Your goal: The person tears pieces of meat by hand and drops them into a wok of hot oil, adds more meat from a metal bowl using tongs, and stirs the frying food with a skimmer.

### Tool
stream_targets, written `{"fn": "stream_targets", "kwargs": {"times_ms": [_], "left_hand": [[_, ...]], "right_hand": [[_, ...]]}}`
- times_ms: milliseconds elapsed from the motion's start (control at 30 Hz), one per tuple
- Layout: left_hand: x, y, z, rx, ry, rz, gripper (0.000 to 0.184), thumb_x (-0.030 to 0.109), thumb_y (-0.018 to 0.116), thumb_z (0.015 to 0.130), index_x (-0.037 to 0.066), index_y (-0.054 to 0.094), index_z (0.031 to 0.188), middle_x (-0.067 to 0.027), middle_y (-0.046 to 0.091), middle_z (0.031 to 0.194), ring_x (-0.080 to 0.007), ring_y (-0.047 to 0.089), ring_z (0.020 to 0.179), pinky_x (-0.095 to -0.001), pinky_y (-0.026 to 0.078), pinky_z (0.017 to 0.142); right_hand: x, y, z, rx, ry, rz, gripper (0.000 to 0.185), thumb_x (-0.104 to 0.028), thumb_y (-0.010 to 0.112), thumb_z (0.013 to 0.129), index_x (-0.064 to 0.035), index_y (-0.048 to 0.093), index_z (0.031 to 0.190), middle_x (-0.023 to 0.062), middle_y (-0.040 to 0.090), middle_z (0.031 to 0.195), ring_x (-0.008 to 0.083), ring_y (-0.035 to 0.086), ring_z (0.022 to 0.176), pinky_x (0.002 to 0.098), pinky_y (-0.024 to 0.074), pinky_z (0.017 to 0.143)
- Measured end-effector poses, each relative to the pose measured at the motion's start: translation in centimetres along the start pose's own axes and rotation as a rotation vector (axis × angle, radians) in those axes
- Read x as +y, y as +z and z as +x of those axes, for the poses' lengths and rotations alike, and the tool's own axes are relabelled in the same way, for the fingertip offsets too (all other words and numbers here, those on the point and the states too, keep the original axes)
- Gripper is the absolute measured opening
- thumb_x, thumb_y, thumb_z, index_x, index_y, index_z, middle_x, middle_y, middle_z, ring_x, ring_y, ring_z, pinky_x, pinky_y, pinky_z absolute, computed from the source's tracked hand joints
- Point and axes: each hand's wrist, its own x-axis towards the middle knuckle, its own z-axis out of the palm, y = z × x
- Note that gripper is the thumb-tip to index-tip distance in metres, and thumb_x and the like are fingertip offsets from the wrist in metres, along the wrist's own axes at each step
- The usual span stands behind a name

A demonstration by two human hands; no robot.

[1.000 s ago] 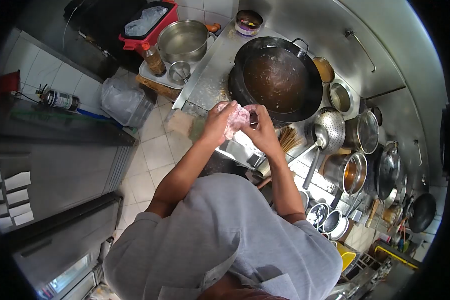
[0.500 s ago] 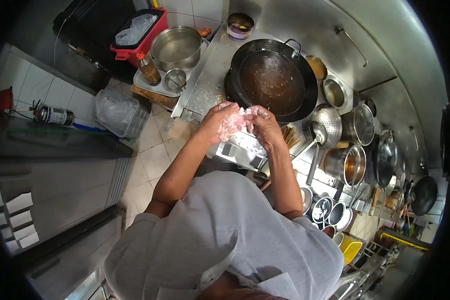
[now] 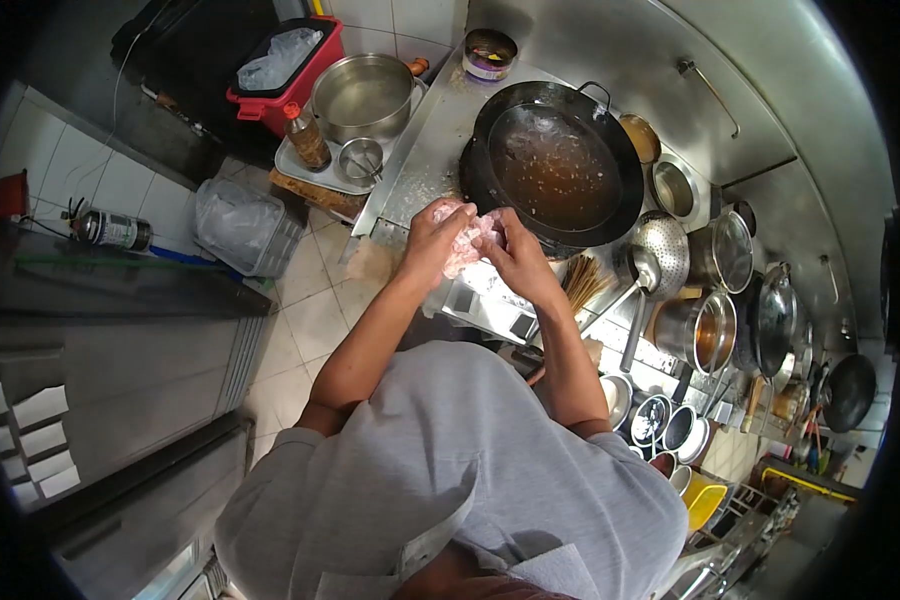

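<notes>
Both hands are up in front of the body, and there's the pink lump (image 3: 462, 252), soft and ragged-looking, held between them! The left hand (image 3: 430, 245) grasps it from one side, thumb across the top; the right hand (image 3: 522, 265) pinches the other side, thumb and fingers curled onto it. Neither hand has let go. Just beyond them in view sits the big black wok (image 3: 632, 178) on the counter (image 3: 425, 165), holding brown liquid (image 3: 555, 165) dotted with small pale bits; what those bits are, I can't tell. So how far along are we? I'd call it midway through the handling: the lump is picked up and gripped two-handed, but not yet set down or released. Whether any pieces have come off it, the view doesn't settle. The liquid is already in the wok, and no pink piece that I can make out lies in it. Near the right forearm there's a bundle of thin sticks (image 3: 583, 285), and alongside it a ladle (image 3: 646, 268) lies by a perforated scoop (image 3: 665, 245), neither one in hand.
</notes>
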Motion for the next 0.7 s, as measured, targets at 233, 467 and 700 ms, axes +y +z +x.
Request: {"fn": "stream_targets", "kwargs": {"times_ms": [233,467,700], "left_hand": [[0.7,-1.2,-0.5,-0.016,-0.071,-0.113,0.017,0.016,0.067,0.090,0.003,0.060,0.096,-0.0089,0.064,0.085,-0.0179,0.065,0.071,-0.0327,0.056,0.060],[0.9,-2.0,-0.6,-0.217,-0.264,-0.513,0.011,0.015,0.063,0.091,0.007,0.058,0.097,-0.0077,0.065,0.088,-0.0216,0.068,0.080,-0.0359,0.057,0.067],[-0.8,-1.0,-1.2,-0.134,0.028,-0.037,0.016,0.012,0.064,0.091,0.004,0.059,0.103,-0.0079,0.064,0.090,-0.0197,0.067,0.079,-0.0339,0.057,0.068]], "right_hand": [[0.7,0.6,-0.5,-0.134,0.083,0.312,0.013,-0.013,0.058,0.095,-0.0029,0.050,0.099,0.0041,0.053,0.077,0.0173,0.052,0.070,0.0318,0.0426,0.063],[0.5,0.2,-1.0,-0.137,0.097,0.847,0.012,-0.015,0.056,0.096,-0.0062,0.051,0.103,0.0007,0.051,0.079,0.0109,0.048,0.070,0.0258,0.0407,0.064],[-0.1,1.4,-1.1,0.033,0.155,0.489,0.030,-0.033,0.057,0.094,-0.0054,0.051,0.105,0.0022,0.051,0.076,0.0142,0.049,0.067,0.0298,0.0423,0.065]]}}
